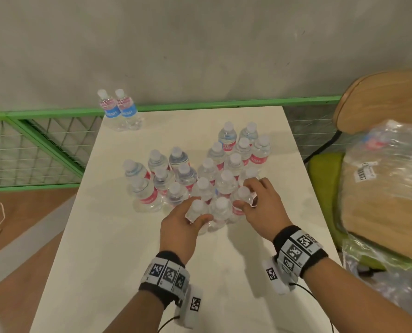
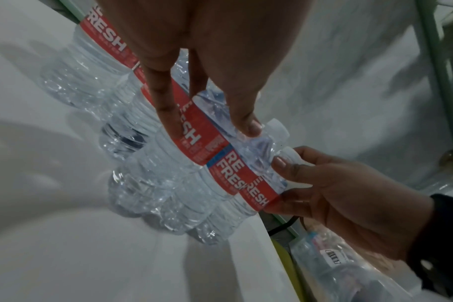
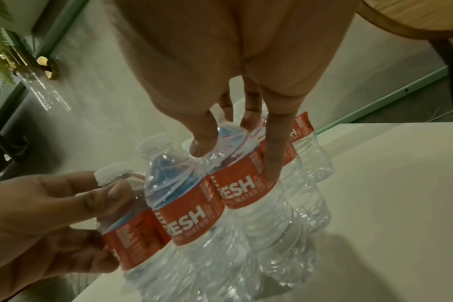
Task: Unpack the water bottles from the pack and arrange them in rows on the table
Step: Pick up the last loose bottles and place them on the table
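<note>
Two hands work the nearest row: my left hand (image 1: 179, 221) curls round the near-left bottle (image 1: 198, 210), my right hand (image 1: 262, 204) wraps the near-right bottle (image 1: 242, 198). Both bottles stand upright in the cluster of bottles (image 1: 190, 174) on the white table (image 1: 132, 260); two more bottles (image 1: 118, 109) stand apart at the far-left corner.
</note>
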The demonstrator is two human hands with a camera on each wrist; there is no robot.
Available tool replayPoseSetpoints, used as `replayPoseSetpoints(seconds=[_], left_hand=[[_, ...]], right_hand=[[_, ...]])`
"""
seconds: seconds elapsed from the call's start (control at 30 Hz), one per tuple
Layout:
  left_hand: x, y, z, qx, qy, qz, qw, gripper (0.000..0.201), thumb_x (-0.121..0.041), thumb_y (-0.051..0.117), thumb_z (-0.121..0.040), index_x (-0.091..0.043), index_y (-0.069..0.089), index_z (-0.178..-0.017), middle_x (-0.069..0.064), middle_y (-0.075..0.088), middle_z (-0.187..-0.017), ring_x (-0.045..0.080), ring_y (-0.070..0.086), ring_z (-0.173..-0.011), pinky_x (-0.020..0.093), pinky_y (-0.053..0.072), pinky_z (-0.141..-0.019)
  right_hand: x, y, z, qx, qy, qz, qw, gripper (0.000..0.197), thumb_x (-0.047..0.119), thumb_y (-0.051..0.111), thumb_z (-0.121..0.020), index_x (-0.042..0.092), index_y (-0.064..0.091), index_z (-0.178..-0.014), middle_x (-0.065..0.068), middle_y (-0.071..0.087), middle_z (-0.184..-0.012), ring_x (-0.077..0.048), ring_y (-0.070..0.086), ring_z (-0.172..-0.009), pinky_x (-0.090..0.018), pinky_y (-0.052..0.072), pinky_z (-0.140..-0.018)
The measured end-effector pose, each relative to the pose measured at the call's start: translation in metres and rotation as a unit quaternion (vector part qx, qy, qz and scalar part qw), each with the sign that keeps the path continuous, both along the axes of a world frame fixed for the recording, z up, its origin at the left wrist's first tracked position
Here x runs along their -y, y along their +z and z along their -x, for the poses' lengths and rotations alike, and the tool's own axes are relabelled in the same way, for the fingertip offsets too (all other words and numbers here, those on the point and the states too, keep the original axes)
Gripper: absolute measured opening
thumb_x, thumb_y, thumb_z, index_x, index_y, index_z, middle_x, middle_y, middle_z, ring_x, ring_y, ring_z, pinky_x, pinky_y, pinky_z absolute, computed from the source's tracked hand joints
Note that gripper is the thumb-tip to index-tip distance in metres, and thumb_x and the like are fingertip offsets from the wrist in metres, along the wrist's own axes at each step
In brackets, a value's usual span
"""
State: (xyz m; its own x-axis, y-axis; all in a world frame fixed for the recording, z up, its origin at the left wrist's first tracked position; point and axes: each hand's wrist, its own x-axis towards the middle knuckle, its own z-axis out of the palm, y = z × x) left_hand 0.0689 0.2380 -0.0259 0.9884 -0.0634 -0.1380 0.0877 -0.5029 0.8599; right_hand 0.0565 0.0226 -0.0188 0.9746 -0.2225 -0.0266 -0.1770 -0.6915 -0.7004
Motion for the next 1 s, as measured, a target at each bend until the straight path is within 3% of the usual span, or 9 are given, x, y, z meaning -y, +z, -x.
replayPoseSetpoints(seconds=[0.1,0.2,0.33,0.43,0.57,0.63,0.73,0.87,1.0], left_hand=[[0.002,-0.001,-0.004,0.0,0.007,0.001,1.0,0.036,-0.037,0.079,-0.075,-0.044,0.065,-0.108,-0.018,0.064,-0.082,-0.002,0.051,-0.061,0.007,0.039,-0.061],[0.004,-0.003,-0.005,0.002,0.002,-0.004,1.0,0.039,-0.04,0.077,-0.077,-0.042,0.063,-0.113,-0.015,0.065,-0.091,0.001,0.051,-0.066,0.015,0.041,-0.065],[0.003,-0.004,-0.001,0.025,-0.033,-0.014,0.999,0.04,-0.038,0.071,-0.084,-0.04,0.057,-0.121,-0.014,0.061,-0.11,0.011,0.056,-0.089,0.009,0.039,-0.07],[-0.002,-0.006,0.008,0.039,-0.064,-0.038,0.997,0.045,-0.041,0.066,-0.088,-0.041,0.048,-0.13,-0.018,0.054,-0.117,0.004,0.056,-0.089,0.004,0.042,-0.069],[-0.012,-0.007,0.024,0.071,-0.076,-0.065,0.992,0.062,-0.024,0.069,-0.087,-0.037,0.039,-0.139,-0.012,0.043,-0.134,0.005,0.061,-0.084,0.022,0.055,-0.074],[-0.012,0.003,0.029,0.099,-0.039,-0.072,0.992,0.068,-0.016,0.068,-0.086,-0.034,0.035,-0.142,-0.009,0.041,-0.132,0.005,0.059,-0.08,0.025,0.054,-0.068],[0.006,0.03,0.03,0.147,0.009,-0.035,0.989,0.063,-0.009,0.065,-0.086,-0.03,0.037,-0.138,-0.008,0.05,-0.112,0.007,0.051,-0.08,0.02,0.046,-0.069],[0.063,0.074,0.029,0.178,-0.124,0.004,0.976,0.042,-0.005,0.063,-0.087,-0.031,0.053,-0.119,-0.011,0.059,-0.092,0.016,0.052,-0.073,0.015,0.044,-0.064],[0.153,0.07,0.035,0.085,-0.302,0.001,0.95,0.027,-0.016,0.057,-0.092,-0.038,0.058,-0.109,-0.015,0.059,-0.092,0.013,0.056,-0.075,0.019,0.047,-0.068]], right_hand=[[0.002,0.0,-0.003,0.008,-0.011,-0.005,1.0,0.036,0.027,0.077,-0.075,0.028,0.054,-0.103,0.005,0.047,-0.101,-0.014,0.054,-0.086,-0.035,0.052,-0.083],[0.002,-0.001,-0.002,0.014,-0.022,-0.007,1.0,0.039,0.028,0.078,-0.074,0.027,0.055,-0.105,0.005,0.049,-0.102,-0.014,0.054,-0.086,-0.035,0.052,-0.084],[0.002,0.002,0.0,0.007,-0.026,-0.007,1.0,0.039,0.032,0.078,-0.074,0.028,0.055,-0.106,0.007,0.05,-0.101,-0.013,0.054,-0.081,-0.032,0.051,-0.081],[0.005,0.002,0.001,0.007,-0.014,0.0,1.0,0.04,0.036,0.079,-0.075,0.027,0.055,-0.106,0.008,0.05,-0.101,-0.012,0.055,-0.08,-0.03,0.05,-0.079],[0.015,0.008,0.014,-0.014,0.012,-0.028,0.999,0.045,0.041,0.076,-0.077,0.029,0.056,-0.115,0.013,0.052,-0.108,-0.009,0.059,-0.086,-0.022,0.049,-0.077],[0.027,0.013,0.028,-0.013,0.019,-0.04,0.999,0.042,0.039,0.073,-0.081,0.032,0.056,-0.119,0.016,0.054,-0.109,-0.006,0.06,-0.087,-0.021,0.051,-0.077],[0.06,0.02,0.063,-0.024,0.005,-0.065,0.998,0.026,0.03,0.07,-0.085,0.034,0.061,-0.11,0.015,0.062,-0.096,-0.004,0.061,-0.079,-0.016,0.052,-0.072],[0.123,0.022,0.116,-0.088,-0.02,-0.049,0.995,0.012,0.027,0.069,-0.087,0.036,0.065,-0.093,0.009,0.065,-0.072,-0.007,0.059,-0.065,-0.014,0.047,-0.06],[0.206,0.018,0.149,-0.187,-0.097,-0.023,0.977,0.012,0.025,0.066,-0.088,0.037,0.064,-0.09,0.009,0.067,-0.077,-0.008,0.063,-0.069,-0.016,0.048,-0.053]])
